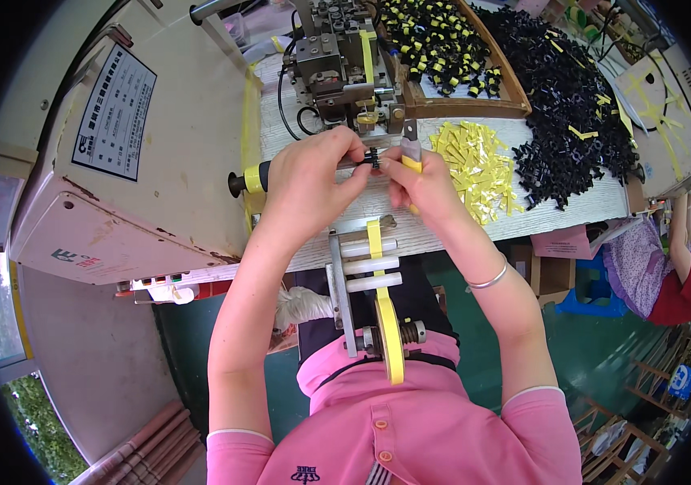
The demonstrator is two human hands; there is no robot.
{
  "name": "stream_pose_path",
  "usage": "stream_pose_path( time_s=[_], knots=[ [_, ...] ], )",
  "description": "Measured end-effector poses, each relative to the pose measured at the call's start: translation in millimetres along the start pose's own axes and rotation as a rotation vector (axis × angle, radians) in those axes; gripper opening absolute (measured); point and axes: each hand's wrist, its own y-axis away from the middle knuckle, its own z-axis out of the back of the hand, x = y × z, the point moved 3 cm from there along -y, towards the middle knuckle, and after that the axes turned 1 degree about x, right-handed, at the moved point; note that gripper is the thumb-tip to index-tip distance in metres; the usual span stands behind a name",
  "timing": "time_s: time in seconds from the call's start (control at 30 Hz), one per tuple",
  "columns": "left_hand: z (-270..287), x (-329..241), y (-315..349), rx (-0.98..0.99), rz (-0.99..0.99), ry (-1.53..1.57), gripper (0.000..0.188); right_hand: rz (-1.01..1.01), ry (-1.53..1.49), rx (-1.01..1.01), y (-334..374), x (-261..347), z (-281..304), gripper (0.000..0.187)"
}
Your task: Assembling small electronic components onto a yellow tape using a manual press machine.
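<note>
My left hand (pixel 309 178) pinches a small black plastic part (pixel 372 158) between thumb and forefinger, in front of the metal machine head (pixel 333 69). Close on its right, my right hand (pixel 430 186) is closed around a grey and yellow utility knife (pixel 411 153), its dark tip pointing away from me. The right thumb and finger also meet the black part's right end. Fingers cover much of the part. Below the hands, yellow tape (pixel 390 323) runs from a roll up over white rollers (pixel 374 282).
Cut yellow strips (pixel 475 170) lie right of my right hand. Beyond them spreads a heap of black parts (pixel 564 121). A wooden tray (pixel 475 107) holds black parts with yellow bands. A large beige machine housing (pixel 168 162) stands left; another person (pixel 644 259) is at far right.
</note>
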Motion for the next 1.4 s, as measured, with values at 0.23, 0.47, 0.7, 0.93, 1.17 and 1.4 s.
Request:
stream_pose_path(
  time_s=[0.23, 0.47, 0.7, 0.93, 1.17, 1.4],
  knots=[
    [-2.0, 1.1, 0.9, -0.019, 0.002, 0.011, 0.015, -0.110, -0.208, 0.136, 15.3, -1.8, 1.5, 0.013],
    [-5.3, -0.9, 1.4, -0.038, -0.019, -0.045, 0.015, 0.203, 0.081, 0.064, 28.7, 34.1, -6.5, 0.012],
    [-5.0, -1.2, 1.1, -0.088, 0.041, 0.068, 0.011, 0.547, 0.512, -0.104, -1.8, 56.8, -6.2, 0.009],
    [-3.6, -2.1, -3.9, -0.176, 0.135, 0.184, 0.009, 0.564, 0.632, -0.077, -5.8, 65.8, -12.5, 0.012],
    [-5.4, -5.2, -5.3, -0.160, 0.101, 0.089, 0.008, 0.508, 0.647, -0.066, -3.7, 70.2, -7.7, 0.013],
    [-5.9, -2.3, -4.4, -0.126, 0.150, 0.140, 0.008, 0.469, 0.669, -0.042, 1.5, 71.2, 0.1, 0.011]
  ],
)
